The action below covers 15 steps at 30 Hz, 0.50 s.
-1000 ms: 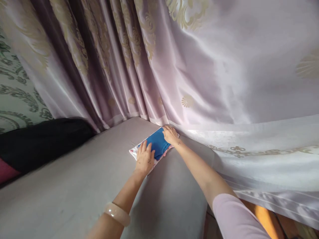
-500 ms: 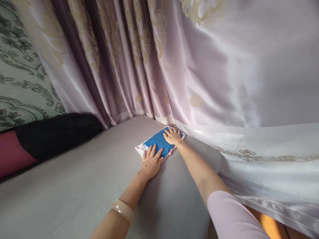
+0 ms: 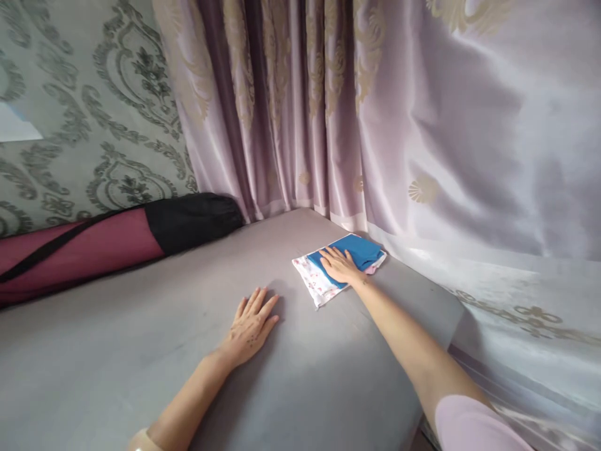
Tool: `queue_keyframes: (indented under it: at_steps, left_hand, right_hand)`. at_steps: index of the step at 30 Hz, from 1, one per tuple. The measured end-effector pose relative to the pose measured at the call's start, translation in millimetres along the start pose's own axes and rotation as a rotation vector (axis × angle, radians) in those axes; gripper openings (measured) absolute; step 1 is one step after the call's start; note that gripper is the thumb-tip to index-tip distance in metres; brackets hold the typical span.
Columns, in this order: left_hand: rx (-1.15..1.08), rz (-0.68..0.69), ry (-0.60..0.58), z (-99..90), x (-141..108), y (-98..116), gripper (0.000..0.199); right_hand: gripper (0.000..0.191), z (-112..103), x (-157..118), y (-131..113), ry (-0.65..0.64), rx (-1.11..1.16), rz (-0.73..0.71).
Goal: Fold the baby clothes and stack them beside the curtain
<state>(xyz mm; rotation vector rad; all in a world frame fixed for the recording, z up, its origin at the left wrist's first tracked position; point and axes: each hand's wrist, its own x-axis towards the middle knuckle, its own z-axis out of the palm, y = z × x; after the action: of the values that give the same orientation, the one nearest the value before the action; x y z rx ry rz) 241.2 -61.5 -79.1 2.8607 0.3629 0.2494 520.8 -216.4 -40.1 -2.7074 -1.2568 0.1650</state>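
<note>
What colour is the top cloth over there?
The top cloth is blue, clearest in the head view.

Head view: up on the wearer, peering forward and down
Grey surface (image 3: 141, 351): close below
Curtains (image 3: 474, 169): dead ahead, beyond

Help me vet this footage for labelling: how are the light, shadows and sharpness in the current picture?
Head view: a pale sheen brightens the curtain on the right; head view: a soft shadow lies beside the left hand on the grey surface; head view: the blue cloth has a readable outline, though small print on the white cloth looks soft.
</note>
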Motion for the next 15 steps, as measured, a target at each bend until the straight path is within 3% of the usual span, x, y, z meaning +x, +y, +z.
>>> queue_keyframes:
  at_steps: [5,9,15]
  left_hand:
    - [0.101,-0.187,-0.033,-19.7,-58.7,-56.5,0.051]
    - [0.154,-0.384,-0.089,-40.5,-106.8,-95.8,0.054]
    - [0.203,-0.692,-0.059,-72.4,-160.0,-126.6,0.057]
  right_hand:
    - [0.055,-9.3,4.1,-0.8,-0.055,-0.026,0.025]
    - [0.054,-12.5,1.3,-15.3,0.004,-0.069,-0.059]
    - [0.055,10.1,-0.5,-21.1,0.034,-0.187,-0.171]
